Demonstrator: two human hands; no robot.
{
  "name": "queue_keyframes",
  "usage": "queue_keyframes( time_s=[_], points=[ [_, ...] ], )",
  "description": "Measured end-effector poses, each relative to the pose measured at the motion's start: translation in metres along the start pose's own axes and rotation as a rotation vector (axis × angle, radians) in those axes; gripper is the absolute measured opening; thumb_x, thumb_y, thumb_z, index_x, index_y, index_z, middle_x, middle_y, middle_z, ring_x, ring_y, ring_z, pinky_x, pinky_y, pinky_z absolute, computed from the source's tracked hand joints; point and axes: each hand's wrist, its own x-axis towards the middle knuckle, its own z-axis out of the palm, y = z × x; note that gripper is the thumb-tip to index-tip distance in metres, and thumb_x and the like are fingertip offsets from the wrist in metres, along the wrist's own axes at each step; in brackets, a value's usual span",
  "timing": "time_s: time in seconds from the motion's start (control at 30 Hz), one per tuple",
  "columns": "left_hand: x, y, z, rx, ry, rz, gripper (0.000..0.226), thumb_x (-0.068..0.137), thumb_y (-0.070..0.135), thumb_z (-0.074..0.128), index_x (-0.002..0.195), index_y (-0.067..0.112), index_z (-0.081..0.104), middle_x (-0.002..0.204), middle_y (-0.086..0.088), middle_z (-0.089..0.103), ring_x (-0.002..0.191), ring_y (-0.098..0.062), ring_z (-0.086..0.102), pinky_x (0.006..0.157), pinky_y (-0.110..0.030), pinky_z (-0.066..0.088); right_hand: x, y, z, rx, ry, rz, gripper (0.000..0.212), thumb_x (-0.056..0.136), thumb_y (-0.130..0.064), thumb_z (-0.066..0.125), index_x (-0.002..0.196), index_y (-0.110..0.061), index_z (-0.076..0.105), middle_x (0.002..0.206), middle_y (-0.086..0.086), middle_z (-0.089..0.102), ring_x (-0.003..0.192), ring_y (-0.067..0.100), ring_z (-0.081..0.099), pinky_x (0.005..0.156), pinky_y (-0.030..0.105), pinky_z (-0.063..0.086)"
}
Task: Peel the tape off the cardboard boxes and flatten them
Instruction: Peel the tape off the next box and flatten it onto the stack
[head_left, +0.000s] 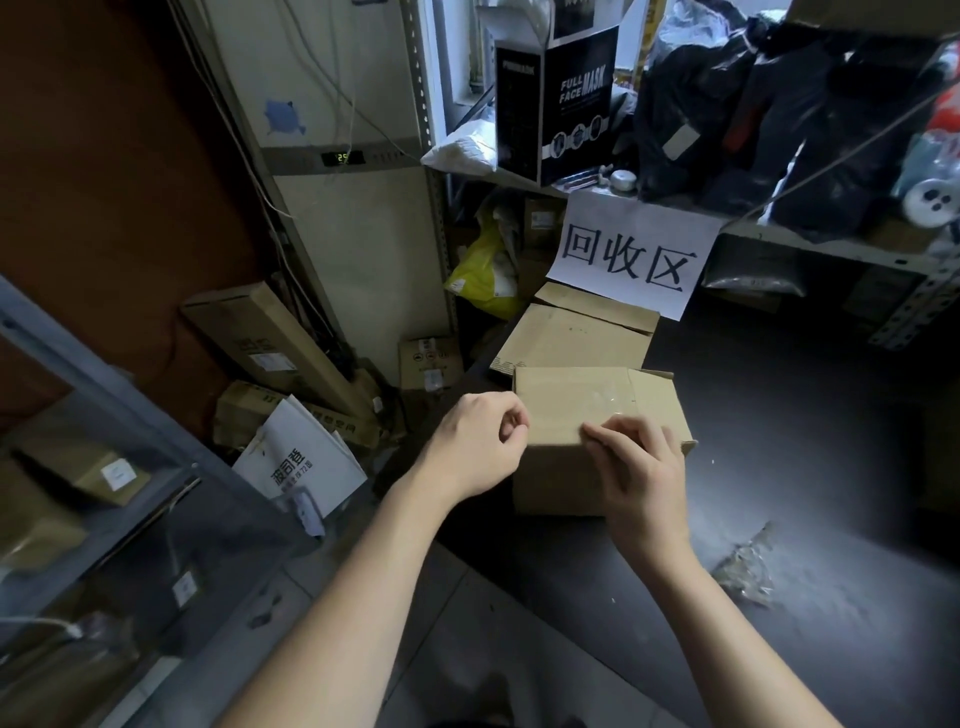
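Observation:
A small brown cardboard box (566, 405) stands on a dark table (805, 467), with clear tape (602, 400) across its top. My right hand (639, 467) lies over the box's near top edge, fingertips on the tape's end there. My left hand (478, 447) hovers at the box's left corner with fingers curled; whether it holds anything, I cannot tell. Behind this box lies a larger flattened cardboard box (571, 338).
A crumpled wad of clear tape (748, 566) lies on the table at right. A paper sign (634, 254) hangs from a cluttered shelf (831, 249) behind. Cardboard boxes (270, 338) and a white carton (301, 462) litter the floor at left, near a metal rack (104, 395).

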Motion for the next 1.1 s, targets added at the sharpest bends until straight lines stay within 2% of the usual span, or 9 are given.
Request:
queue_keyframes(
  time_s=[0.17, 0.23, 0.33, 0.5, 0.67, 0.77, 0.8, 0.93, 1.1],
  points=[
    [0.002, 0.003, 0.000, 0.073, -0.018, -0.002, 0.008, 0.099, 0.020, 0.056, 0.098, 0.021, 0.064, 0.082, 0.014, 0.055, 0.082, -0.012, 0.055, 0.085, -0.033, 0.044, 0.000, -0.003, 0.000, 0.011, 0.002, 0.019, 0.020, 0.094, -0.021, 0.066, 0.104, -0.012, 0.081, 0.102, 0.001, 0.066, 0.093, 0.023, 0.052, 0.083, 0.029, 0.037],
    [0.002, 0.007, 0.001, 0.130, -0.075, -0.019, 0.008, 0.102, 0.021, 0.050, 0.101, 0.023, 0.058, 0.094, 0.011, 0.057, 0.090, -0.017, 0.056, 0.091, -0.037, 0.044, 0.000, -0.004, -0.001, 0.018, 0.001, 0.019, 0.020, 0.094, -0.021, 0.066, 0.104, -0.012, 0.081, 0.102, 0.000, 0.065, 0.093, 0.024, 0.052, 0.083, 0.030, 0.038],
    [0.001, 0.008, 0.005, 0.182, -0.126, -0.037, 0.010, 0.106, 0.021, 0.042, 0.102, 0.025, 0.050, 0.109, 0.005, 0.057, 0.095, -0.022, 0.057, 0.085, -0.040, 0.044, -0.002, -0.003, -0.003, 0.022, -0.011, 0.019, 0.019, 0.094, -0.019, 0.068, 0.106, -0.011, 0.081, 0.103, 0.000, 0.065, 0.096, 0.022, 0.051, 0.084, 0.032, 0.040],
    [-0.003, -0.005, 0.006, -0.036, -0.212, -0.015, 0.015, 0.109, 0.022, 0.037, 0.100, 0.024, 0.049, 0.103, 0.009, 0.049, 0.092, -0.017, 0.053, 0.088, -0.045, 0.047, -0.003, -0.003, -0.006, 0.016, -0.020, 0.009, 0.020, 0.094, -0.020, 0.066, 0.106, -0.012, 0.081, 0.103, 0.000, 0.065, 0.096, 0.024, 0.054, 0.087, 0.029, 0.040],
    [-0.012, -0.007, 0.024, -0.211, 0.009, 0.003, 0.016, 0.107, 0.019, 0.042, 0.113, 0.027, 0.054, 0.102, 0.013, 0.049, 0.090, -0.003, 0.052, 0.083, -0.034, 0.047, 0.002, -0.001, -0.011, 0.029, -0.018, 0.046, 0.016, 0.092, -0.008, 0.075, 0.106, -0.012, 0.081, 0.103, -0.002, 0.064, 0.096, 0.020, 0.054, 0.085, 0.036, 0.044],
    [-0.013, -0.008, 0.027, -0.259, 0.117, 0.026, 0.042, 0.105, 0.017, 0.049, 0.142, 0.038, 0.053, 0.096, 0.008, 0.050, 0.086, -0.001, 0.053, 0.078, -0.023, 0.047, 0.005, 0.000, -0.010, 0.035, -0.031, 0.048, 0.015, 0.091, -0.008, 0.076, 0.105, -0.012, 0.081, 0.103, -0.002, 0.064, 0.096, 0.023, 0.057, 0.085, 0.038, 0.045],
    [-0.012, -0.008, 0.025, -0.266, 0.128, 0.019, 0.045, 0.104, 0.017, 0.050, 0.143, 0.038, 0.054, 0.094, 0.007, 0.050, 0.084, 0.000, 0.054, 0.077, -0.022, 0.047, 0.005, -0.001, -0.010, 0.037, -0.035, 0.044, 0.015, 0.091, -0.009, 0.076, 0.105, -0.012, 0.081, 0.103, -0.003, 0.064, 0.096, 0.023, 0.058, 0.086, 0.037, 0.044],
    [-0.007, -0.009, 0.021, -0.204, 0.108, -0.020, 0.023, 0.100, 0.028, 0.060, 0.119, 0.030, 0.075, 0.098, 0.007, 0.053, 0.090, -0.010, 0.058, 0.084, -0.037, 0.053, 0.002, -0.002, -0.007, 0.024, -0.028, 0.018, 0.015, 0.094, -0.017, 0.072, 0.105, -0.012, 0.080, 0.102, -0.003, 0.063, 0.094, 0.025, 0.059, 0.085, 0.034, 0.041],
    [-0.005, -0.003, 0.017, -0.183, 0.120, -0.029, 0.014, 0.096, 0.026, 0.066, 0.101, 0.030, 0.078, 0.099, 0.008, 0.053, 0.091, -0.010, 0.058, 0.082, -0.034, 0.053, 0.003, -0.001, -0.006, 0.016, -0.029, 0.007, 0.017, 0.093, -0.017, 0.071, 0.106, -0.012, 0.080, 0.103, -0.002, 0.064, 0.095, 0.026, 0.059, 0.087, 0.028, 0.036]
  ],
)
